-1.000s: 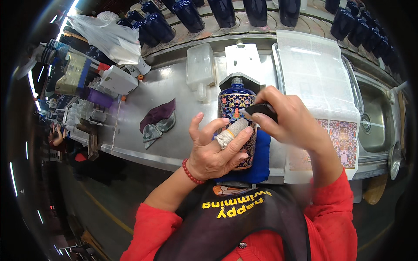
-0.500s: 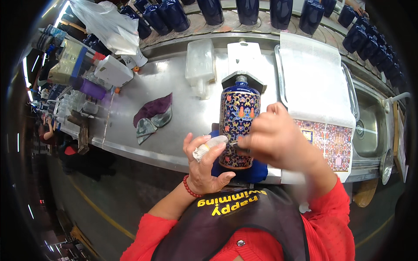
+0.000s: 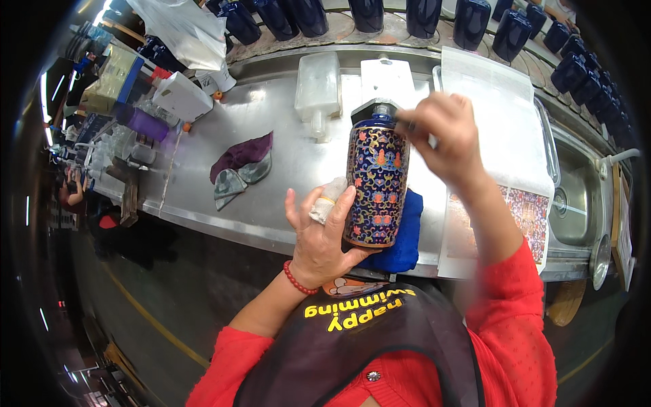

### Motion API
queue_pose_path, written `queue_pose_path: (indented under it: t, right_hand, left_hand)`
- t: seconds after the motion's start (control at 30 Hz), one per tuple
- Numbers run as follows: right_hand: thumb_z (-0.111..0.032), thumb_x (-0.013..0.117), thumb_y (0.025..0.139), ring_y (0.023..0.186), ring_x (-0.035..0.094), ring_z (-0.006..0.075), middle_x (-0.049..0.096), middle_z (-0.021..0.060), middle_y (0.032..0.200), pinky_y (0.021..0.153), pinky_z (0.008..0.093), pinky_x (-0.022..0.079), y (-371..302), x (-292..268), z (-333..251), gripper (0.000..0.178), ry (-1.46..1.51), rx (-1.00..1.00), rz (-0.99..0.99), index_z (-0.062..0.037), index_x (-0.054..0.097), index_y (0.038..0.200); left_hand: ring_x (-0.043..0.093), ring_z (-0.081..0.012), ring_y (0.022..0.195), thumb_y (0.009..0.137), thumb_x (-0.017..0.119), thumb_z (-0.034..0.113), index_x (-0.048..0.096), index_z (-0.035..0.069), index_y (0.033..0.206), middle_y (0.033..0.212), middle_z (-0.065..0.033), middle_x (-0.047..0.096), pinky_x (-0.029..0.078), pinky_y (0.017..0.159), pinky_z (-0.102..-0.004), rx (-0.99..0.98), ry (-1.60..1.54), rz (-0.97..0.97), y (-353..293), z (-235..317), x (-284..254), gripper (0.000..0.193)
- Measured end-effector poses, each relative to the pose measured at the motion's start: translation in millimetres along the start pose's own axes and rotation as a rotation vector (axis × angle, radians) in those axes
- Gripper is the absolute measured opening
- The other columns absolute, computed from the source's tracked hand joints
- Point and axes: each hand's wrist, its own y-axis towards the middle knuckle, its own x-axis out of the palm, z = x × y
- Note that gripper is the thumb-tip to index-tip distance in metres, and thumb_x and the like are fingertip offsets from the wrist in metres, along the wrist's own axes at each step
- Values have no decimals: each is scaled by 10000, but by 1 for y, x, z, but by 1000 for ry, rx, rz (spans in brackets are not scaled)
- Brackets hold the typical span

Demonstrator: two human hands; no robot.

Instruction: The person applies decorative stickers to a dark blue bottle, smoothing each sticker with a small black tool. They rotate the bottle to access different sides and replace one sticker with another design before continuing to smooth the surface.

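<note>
A dark blue bottle covered in a colourful floral pattern lies tilted in front of me, its neck pointing away. My left hand steadies its lower end, thumb under the base and fingers along the left side. One finger of that hand has a white wrapping around it. At the bottle's right shoulder is my closed right hand, gripping a small dark piece mostly hidden by the fingers. Behind the neck sits a dark angular support. Folded blue cloth lies under and right of the bottle.
Printed floral sheets and white paper lie to the right, beside a sink. A clear bottle-shaped container stands behind; a purple-grey cloth lies left. Plain blue bottles line the conveyor beyond.
My right hand has moved up from the bottle's lower part to its shoulder. My left hand has shifted from beside the bottle to brace its base, and the bottle now sits slightly farther away.
</note>
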Motion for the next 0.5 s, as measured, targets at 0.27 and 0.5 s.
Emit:
queue_pose_path:
  t: [0.27,0.5]
  right_hand:
    - [-100,776,834,757,614,222,630,63,810,732,352,460,-15,-3,2,154,418,373,-76,-79,724,977]
    - [-120,759,843,714,630,170,643,53,790,666,324,489,-21,-6,-21,207,638,308,-457,-80,703,1038]
  left_hand:
    - [490,-312,1255,761,782,622,507,39,1470,1304,-119,631,75,1161,-664,-9,-2,17,-4,-4,5,958]
    - [491,-324,1250,788,740,652,490,5,1474,1349,-131,621,89,1156,-666,-36,-17,9,-10,-6,9,976]
